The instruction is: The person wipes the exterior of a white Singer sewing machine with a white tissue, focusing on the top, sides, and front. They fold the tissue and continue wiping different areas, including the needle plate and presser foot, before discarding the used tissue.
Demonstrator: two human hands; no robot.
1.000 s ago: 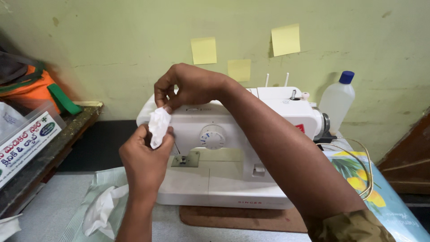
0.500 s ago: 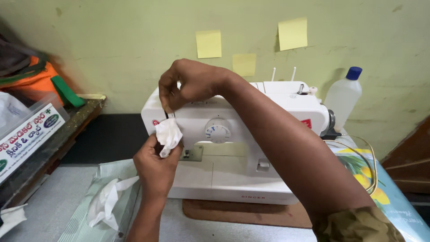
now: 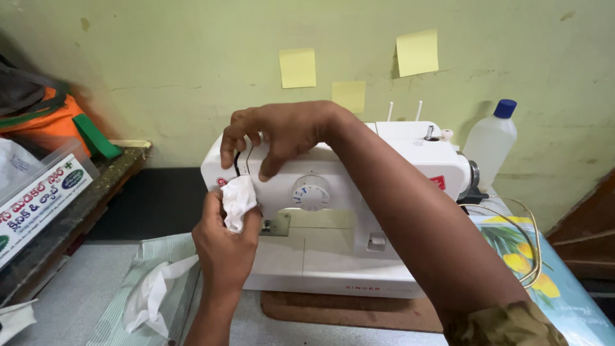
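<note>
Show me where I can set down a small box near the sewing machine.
Bare grey table lies between the dark ledge and the tissue pack. The machine's front is crowded by both hands; its right side holds a cable and bottle.

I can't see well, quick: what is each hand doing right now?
Left hand: closed, holding a white cloth against the sewing machine.
Right hand: fingers curled open, resting on the machine's top, holding nothing visible.

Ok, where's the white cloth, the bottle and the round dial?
cloth (image 3: 239, 200), head view, its crumpled middle.
bottle (image 3: 488, 150), head view, its clear body.
dial (image 3: 311, 193), head view, its centre.
</note>
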